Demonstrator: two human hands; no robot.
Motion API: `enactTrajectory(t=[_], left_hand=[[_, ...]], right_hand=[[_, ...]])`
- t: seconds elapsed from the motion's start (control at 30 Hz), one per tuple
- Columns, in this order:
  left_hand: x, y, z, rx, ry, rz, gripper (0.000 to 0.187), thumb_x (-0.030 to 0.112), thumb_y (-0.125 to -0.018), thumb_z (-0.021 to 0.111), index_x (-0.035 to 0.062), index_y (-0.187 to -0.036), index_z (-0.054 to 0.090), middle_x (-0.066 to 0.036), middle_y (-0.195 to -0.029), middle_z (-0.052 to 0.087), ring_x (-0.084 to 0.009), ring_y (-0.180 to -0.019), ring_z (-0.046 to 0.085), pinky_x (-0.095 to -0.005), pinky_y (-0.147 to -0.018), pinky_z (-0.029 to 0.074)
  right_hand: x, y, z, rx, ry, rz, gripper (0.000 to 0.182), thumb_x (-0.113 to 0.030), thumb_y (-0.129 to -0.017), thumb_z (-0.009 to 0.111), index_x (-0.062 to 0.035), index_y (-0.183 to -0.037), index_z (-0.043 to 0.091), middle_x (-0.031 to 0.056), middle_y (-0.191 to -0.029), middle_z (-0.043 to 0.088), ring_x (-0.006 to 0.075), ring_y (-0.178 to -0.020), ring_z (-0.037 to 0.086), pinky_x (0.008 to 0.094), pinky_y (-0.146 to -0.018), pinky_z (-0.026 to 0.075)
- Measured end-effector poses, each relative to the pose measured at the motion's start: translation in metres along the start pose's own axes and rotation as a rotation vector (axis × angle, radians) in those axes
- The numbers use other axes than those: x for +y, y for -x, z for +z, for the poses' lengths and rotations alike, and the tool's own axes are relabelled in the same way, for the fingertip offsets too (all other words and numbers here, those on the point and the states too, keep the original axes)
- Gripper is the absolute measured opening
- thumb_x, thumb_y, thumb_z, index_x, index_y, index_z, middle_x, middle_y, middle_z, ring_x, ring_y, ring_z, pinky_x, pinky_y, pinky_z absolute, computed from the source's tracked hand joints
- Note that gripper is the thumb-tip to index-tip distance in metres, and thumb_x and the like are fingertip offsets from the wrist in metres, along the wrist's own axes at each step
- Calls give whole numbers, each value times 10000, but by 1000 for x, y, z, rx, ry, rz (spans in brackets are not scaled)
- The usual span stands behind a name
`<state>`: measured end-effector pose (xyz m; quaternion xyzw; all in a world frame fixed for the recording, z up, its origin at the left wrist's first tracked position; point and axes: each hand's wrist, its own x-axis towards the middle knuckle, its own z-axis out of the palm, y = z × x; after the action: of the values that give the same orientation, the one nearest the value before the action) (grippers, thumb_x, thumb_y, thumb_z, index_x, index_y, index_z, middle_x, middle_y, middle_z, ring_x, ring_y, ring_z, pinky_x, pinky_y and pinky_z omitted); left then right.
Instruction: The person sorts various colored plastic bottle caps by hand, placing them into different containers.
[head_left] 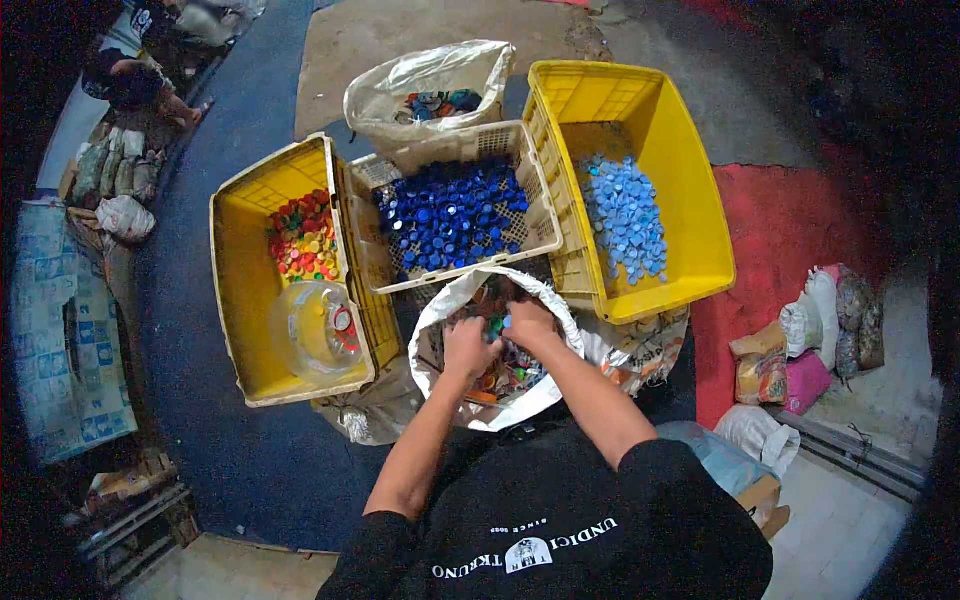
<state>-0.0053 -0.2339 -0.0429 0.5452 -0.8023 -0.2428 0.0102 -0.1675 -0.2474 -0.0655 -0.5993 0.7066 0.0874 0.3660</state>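
Both hands are inside an open white woven sack (430, 318) of mixed bottle caps and scraps. My left hand (470, 347) is at the sack's left side, its fingers curled down over the pile; what they hold is hidden. My right hand (533, 325) is closed beside it, with a light blue bottle cap (507, 321) at its thumb side. A green cap (495, 326) shows between the two hands. Behind the sack, dark blue caps (450, 215) lie in a white crate (460, 272).
A yellow bin (232, 300) at left holds red and yellow caps (303, 240) and a clear round container (315, 330). Light blue caps (625, 215) lie in the right yellow bin (700, 230). Another white sack (375, 95) stands behind. A person (135, 82) is at far left.
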Motion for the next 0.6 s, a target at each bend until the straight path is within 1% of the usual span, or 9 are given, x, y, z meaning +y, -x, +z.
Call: enactTrajectory(t=[0.07, 0.1, 0.13, 0.2, 0.23, 0.33, 0.47, 0.5, 0.6], left_hand=[[4, 8, -9, 4, 544, -197, 362, 294, -730, 741, 13, -919, 612, -153, -912, 669, -334, -868, 644, -442, -752, 499], [6, 11, -13, 64, 612, -225, 381, 287, -714, 776, -15, -862, 598, -165, -792, 668, -307, -690, 652, -377, -624, 510], [4, 11, -10, 69, 611, -213, 381, 287, -714, 776, -15, -862, 598, -165, -792, 668, -307, -690, 652, -377, -624, 510], [1, 18, -1, 136, 802, -276, 411, 310, -711, 792, -16, -846, 581, -144, -792, 660, -216, -711, 643, -338, -649, 503], [1, 22, -3, 82, 878, -308, 409, 300, -720, 808, -6, -838, 564, -101, -785, 645, -136, -721, 606, -299, -657, 491], [6, 30, -1, 36, 1123, -336, 341, 237, -754, 800, 33, -840, 540, -21, -751, 598, -77, -669, 535, -239, -601, 444], [10, 41, -8, 18, 1125, -288, 330, 205, -765, 794, 44, -844, 517, -10, -775, 587, -66, -682, 523, -228, -605, 432], [9, 43, -8, 11, 1102, -308, 361, 240, -731, 816, 34, -833, 538, -42, -777, 599, -99, -736, 554, -258, -655, 454], [13, 47, -12, 37, 1158, -317, 368, 233, -712, 827, 50, -812, 524, -20, -750, 563, -92, -703, 522, -256, -641, 444]], right_hand=[[3, 17, -5, 41, -20, -32, 514, -316, -692, 724, -121, -1148, 590, 192, -990, 657, 377, -943, 633, 459, -829, 509], [2, 29, -11, 98, -87, -36, 503, -317, -686, 724, -113, -1129, 598, 191, -982, 660, 374, -938, 634, 456, -829, 508], [0, 36, -20, 157, -154, -41, 493, -318, -681, 723, -104, -1109, 607, 191, -975, 662, 372, -934, 635, 453, -830, 507], [1, 49, -25, 104, -206, 9, 476, -343, -676, 723, -86, -1063, 623, 190, -939, 667, 359, -932, 637, 442, -837, 500], [4, 54, -24, 116, -257, 1, 469, -349, -676, 722, -73, -1043, 628, 182, -909, 672, 342, -892, 646, 426, -804, 508], [17, 60, -13, 141, -377, -22, 462, -357, -679, 718, -52, -1016, 633, 158, -855, 679, 300, -799, 660, 392, -728, 517], [28, 72, -6, 158, -573, 2, 438, -329, -698, 709, -31, -1010, 635, 111, -794, 683, 225, -671, 654, 348, -628, 510], [29, 73, -8, 170, -572, -1, 438, -329, -698, 709, -31, -1010, 635, 111, -794, 683, 225, -671, 654, 348, -628, 510], [25, 80, -10, 192, -581, -32, 488, -286, -741, 690, -52, -1155, 585, 90, -750, 664, 187, -602, 629, 341, -580, 501]])
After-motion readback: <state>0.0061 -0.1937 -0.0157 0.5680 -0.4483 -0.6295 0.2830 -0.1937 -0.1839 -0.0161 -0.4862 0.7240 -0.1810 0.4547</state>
